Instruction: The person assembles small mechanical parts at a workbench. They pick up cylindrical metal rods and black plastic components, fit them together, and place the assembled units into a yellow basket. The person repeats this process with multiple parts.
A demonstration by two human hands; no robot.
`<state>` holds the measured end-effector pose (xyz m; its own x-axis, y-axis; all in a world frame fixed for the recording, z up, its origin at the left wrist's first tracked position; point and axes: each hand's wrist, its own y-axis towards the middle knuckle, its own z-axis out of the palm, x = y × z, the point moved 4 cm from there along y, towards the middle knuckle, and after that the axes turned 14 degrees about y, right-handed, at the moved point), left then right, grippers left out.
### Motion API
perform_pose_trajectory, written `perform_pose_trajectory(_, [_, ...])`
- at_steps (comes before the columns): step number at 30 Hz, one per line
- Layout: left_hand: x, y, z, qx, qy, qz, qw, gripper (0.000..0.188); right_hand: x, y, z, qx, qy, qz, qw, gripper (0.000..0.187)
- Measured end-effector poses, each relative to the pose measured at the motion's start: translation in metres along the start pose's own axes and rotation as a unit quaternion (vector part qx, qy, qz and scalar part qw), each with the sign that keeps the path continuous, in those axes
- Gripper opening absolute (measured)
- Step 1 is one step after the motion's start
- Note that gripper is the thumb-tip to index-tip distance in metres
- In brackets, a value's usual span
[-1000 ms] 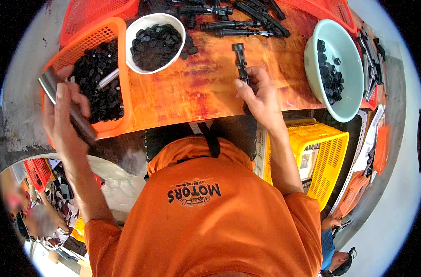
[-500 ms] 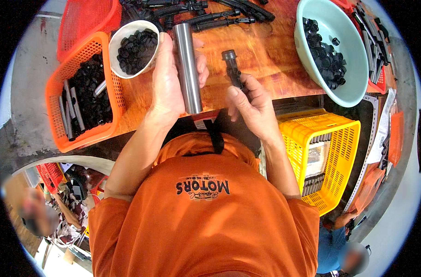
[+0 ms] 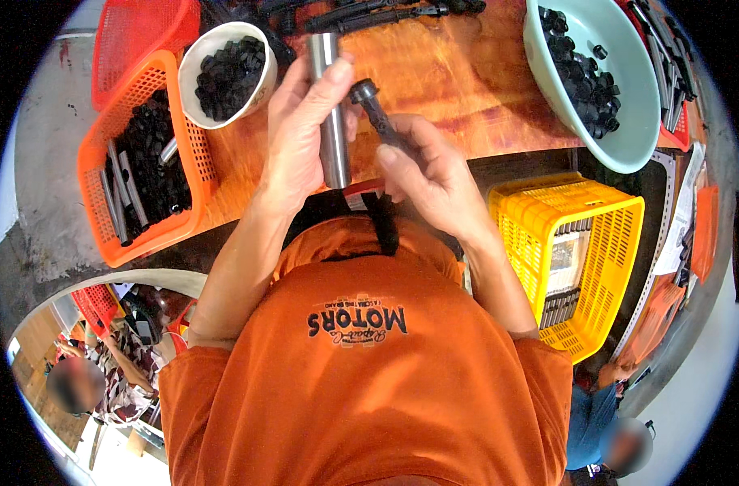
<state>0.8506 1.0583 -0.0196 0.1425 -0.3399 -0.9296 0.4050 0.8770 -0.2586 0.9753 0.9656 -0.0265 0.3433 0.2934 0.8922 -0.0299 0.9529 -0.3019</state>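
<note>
My left hand [image 3: 300,130] is closed round a shiny metal tube [image 3: 334,146], which stands nearly upright in the picture with the thumb across its upper part. In my right hand [image 3: 430,170] I grip a black plastic rod-like part [image 3: 379,115] with a wider ringed head. That head points up and left, close beside the tube; whether the two touch I cannot tell. Just left of my left hand, a white bowl [image 3: 193,85] holds many small black caps [image 3: 230,77]. Both hands are above the near edge of the wooden table [image 3: 483,109].
An orange basket [image 3: 207,174] with black pieces and metal tubes stands left, a red basket [image 3: 142,40] behind it. At the right is a pale blue basin [image 3: 641,105] with black caps. Below it sits a yellow crate [image 3: 636,235] holding tubes. Black parts [image 3: 385,18] lie at the back.
My right hand has brought the black part up and left, tilting its head toward the metal tube. The left thumb now lies across the tube's front.
</note>
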Motion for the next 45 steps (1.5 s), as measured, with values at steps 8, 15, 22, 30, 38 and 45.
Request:
perform_pose_trajectory(8, [-0.001, -0.007, -0.006, -0.002, 0.035, 0.031, 0.999, 0.025, 0.0, 0.005, 0.011, 0.052, 0.104, 0.079, 0.99, 0.031])
perform_pose_trajectory(15, [-0.002, -0.01, -0.013, -0.007, 0.05, 0.049, 0.998, 0.025, -0.002, 0.008, 0.024, 0.047, 0.127, 0.121, 0.983, 0.037])
perform_pose_trajectory(22, [-0.006, -0.014, -0.015, 0.021, 0.002, 0.064, 0.998, 0.025, 0.002, 0.01, 0.025, 0.069, 0.05, 0.102, 0.991, 0.045])
perform_pose_trajectory(30, [-0.005, -0.015, -0.016, 0.002, 0.022, 0.066, 0.998, 0.024, 0.0, 0.01, 0.025, 0.069, 0.036, 0.094, 0.993, 0.042])
perform_pose_trajectory(38, [-0.002, -0.016, -0.015, -0.004, 0.039, 0.066, 0.997, 0.02, -0.003, 0.008, 0.025, 0.055, 0.007, 0.082, 0.995, 0.039])
perform_pose_trajectory(45, [-0.004, -0.021, -0.012, -0.045, 0.123, 0.103, 0.986, 0.017, -0.022, 0.007, 0.023, 0.032, 0.032, 0.055, 0.997, 0.035])
